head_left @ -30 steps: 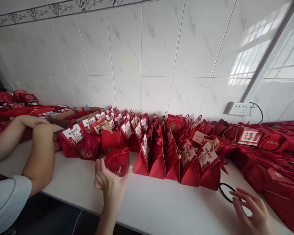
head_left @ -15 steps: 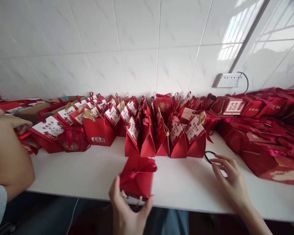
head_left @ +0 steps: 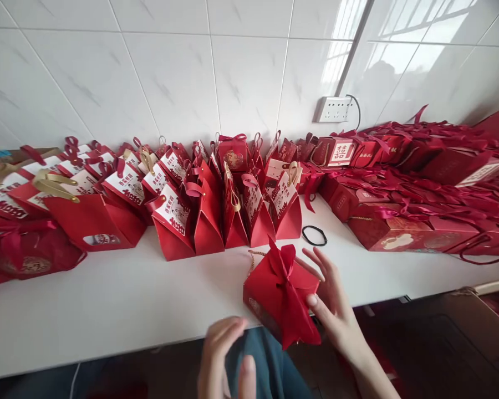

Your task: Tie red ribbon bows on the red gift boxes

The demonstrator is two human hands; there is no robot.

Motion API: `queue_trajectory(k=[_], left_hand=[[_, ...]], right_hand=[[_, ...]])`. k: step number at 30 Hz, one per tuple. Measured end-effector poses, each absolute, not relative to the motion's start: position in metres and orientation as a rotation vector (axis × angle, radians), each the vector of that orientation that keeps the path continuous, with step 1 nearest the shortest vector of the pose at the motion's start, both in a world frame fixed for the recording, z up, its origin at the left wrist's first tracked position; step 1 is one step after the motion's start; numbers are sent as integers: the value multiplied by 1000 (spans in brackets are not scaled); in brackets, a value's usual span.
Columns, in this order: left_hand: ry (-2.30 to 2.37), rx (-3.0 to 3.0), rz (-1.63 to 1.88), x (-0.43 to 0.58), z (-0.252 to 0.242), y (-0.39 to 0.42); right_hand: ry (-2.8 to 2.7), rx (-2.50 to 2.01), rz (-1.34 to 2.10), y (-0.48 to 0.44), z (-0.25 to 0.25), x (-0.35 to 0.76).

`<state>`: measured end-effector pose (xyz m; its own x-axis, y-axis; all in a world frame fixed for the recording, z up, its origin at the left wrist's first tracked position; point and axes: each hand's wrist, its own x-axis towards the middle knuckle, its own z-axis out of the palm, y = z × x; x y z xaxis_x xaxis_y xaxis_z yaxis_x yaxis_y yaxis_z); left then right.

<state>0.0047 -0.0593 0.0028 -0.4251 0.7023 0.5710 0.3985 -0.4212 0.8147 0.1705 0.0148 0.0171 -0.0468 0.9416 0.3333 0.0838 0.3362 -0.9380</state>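
A red gift box (head_left: 270, 291) with a red ribbon bow sits tilted at the front edge of the white table. My right hand (head_left: 335, 310) grips its right side, thumb on the near face and fingers behind. To the box's left, my left hand (head_left: 224, 354) is apart from it, thumb and fingers spread with nothing between them. A thin black band (head_left: 315, 235) lies on the table just beyond my right hand. Behind the box stands a row of red gift boxes (head_left: 210, 221) with ribbon loops, several bearing white printed flaps.
More red boxes (head_left: 95, 221) crowd the left side. A large stack of ribboned red boxes (head_left: 411, 227) fills the right. A power strip (head_left: 336, 110) is fixed to the tiled wall. Below the table at right is an open cardboard carton (head_left: 493, 288).
The view has swung right. The gift box has passed from my left hand to my right and turned. My right hand has left the black band. The other person's arm is out of view.
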Motion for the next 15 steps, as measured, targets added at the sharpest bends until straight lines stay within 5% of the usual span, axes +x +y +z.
queue_trajectory(k=[8, 15], left_hand=[[1512, 1847, 1419, -13, 19, -29], [1419, 1497, 1921, 9, 10, -51]], right_hand=[[-1664, -1048, 774, -16, 28, 171], [-1627, -1025, 934, -1, 18, 169]])
